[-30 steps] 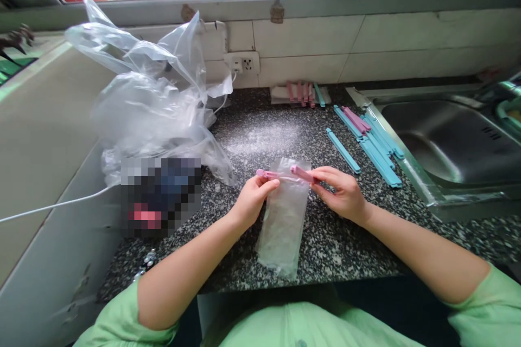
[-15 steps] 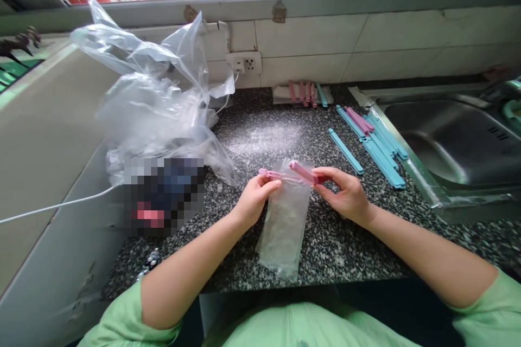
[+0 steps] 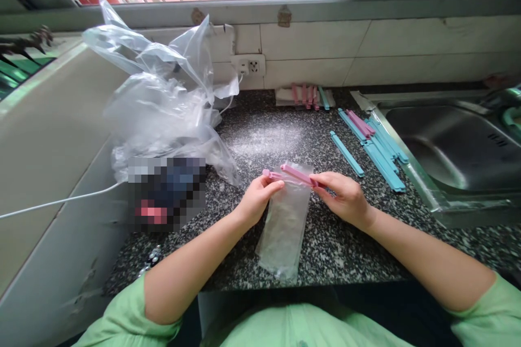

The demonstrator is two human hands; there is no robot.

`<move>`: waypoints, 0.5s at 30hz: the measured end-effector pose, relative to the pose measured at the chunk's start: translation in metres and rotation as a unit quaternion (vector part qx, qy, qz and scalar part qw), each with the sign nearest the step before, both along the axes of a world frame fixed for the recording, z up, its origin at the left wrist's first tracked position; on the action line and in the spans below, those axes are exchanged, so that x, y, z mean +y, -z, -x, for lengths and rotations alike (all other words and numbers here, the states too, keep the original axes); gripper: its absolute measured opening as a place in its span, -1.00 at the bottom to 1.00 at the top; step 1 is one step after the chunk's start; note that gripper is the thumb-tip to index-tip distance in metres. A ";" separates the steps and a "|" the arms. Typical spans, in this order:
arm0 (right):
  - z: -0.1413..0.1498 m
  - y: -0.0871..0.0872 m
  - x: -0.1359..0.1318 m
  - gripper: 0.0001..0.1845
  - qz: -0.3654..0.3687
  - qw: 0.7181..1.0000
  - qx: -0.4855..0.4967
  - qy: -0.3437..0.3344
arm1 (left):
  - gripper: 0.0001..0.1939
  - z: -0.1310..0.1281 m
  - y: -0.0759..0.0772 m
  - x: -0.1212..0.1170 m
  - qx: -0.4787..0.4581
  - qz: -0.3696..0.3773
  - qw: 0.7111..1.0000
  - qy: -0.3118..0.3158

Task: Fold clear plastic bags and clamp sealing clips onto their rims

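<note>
A small clear plastic bag (image 3: 285, 222) lies on the speckled dark countertop (image 3: 268, 135) in front of me. Across its top edge sits a pink sealing clip (image 3: 293, 174), partly hinged apart. My left hand (image 3: 257, 199) pinches the clip's left end together with the bag's corner. My right hand (image 3: 344, 196) grips the clip's right end, fingers closed around it.
A big crumpled clear plastic bag (image 3: 163, 103) stands at the left by a white cable (image 3: 57, 203). Several blue and pink clips (image 3: 374, 141) lie beside the steel sink (image 3: 456, 152) on the right. More clips (image 3: 307, 95) rest against the tiled wall under a socket (image 3: 249, 66).
The clip's upper arm has swung down closer to the bag's top edge. Both hands stay at the clip's ends; the view shifted slightly.
</note>
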State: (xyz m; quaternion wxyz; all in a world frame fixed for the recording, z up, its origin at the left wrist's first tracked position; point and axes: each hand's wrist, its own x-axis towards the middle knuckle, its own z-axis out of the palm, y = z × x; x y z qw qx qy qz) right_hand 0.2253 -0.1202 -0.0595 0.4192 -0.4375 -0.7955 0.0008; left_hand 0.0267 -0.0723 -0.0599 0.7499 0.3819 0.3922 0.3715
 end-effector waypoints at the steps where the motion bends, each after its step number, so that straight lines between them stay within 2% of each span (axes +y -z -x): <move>1: 0.000 0.000 0.000 -0.74 -0.005 1.000 -0.012 0.003 | -0.70 0.000 0.000 0.000 0.000 0.001 1.000 0.000; 9: -0.002 0.003 -0.001 -0.73 -0.005 0.997 -0.074 0.001 | -0.69 0.000 0.000 0.000 0.011 0.008 1.000 0.007; 15: -0.001 0.002 0.000 -0.73 0.001 0.995 -0.100 -0.006 | -0.64 0.001 -0.001 0.000 0.025 -0.032 0.999 -0.001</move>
